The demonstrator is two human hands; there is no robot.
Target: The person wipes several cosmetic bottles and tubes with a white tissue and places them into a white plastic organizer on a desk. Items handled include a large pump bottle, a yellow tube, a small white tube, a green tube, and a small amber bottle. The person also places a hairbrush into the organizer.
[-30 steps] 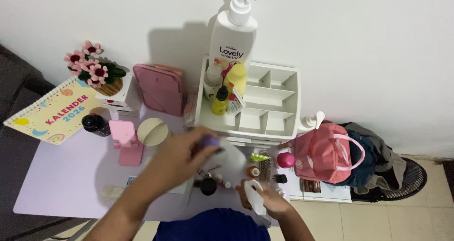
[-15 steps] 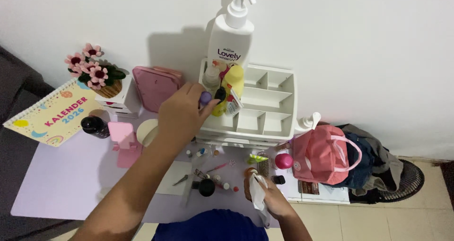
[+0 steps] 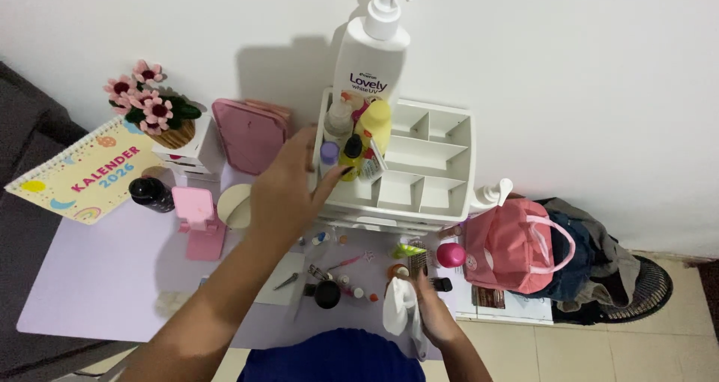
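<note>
The left hand (image 3: 288, 187) is spread open and holds nothing. Its fingertips are just beside a small bottle with a round purple cap (image 3: 329, 153), which stands in the front left slot of the hard white plastic organizer (image 3: 442, 168). The right hand (image 3: 431, 314) pinches a soft white cloth (image 3: 397, 313) low over the smooth lilac table (image 3: 105, 277). A tall white pump bottle (image 3: 371, 60) stands behind, and a pink bag (image 3: 509, 243) sits to the right.

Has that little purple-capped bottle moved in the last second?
Yes. The purple-capped bottle went from low over the table up into the white organizer, beside the yellow bottle; the left hand is just beside it.
</note>
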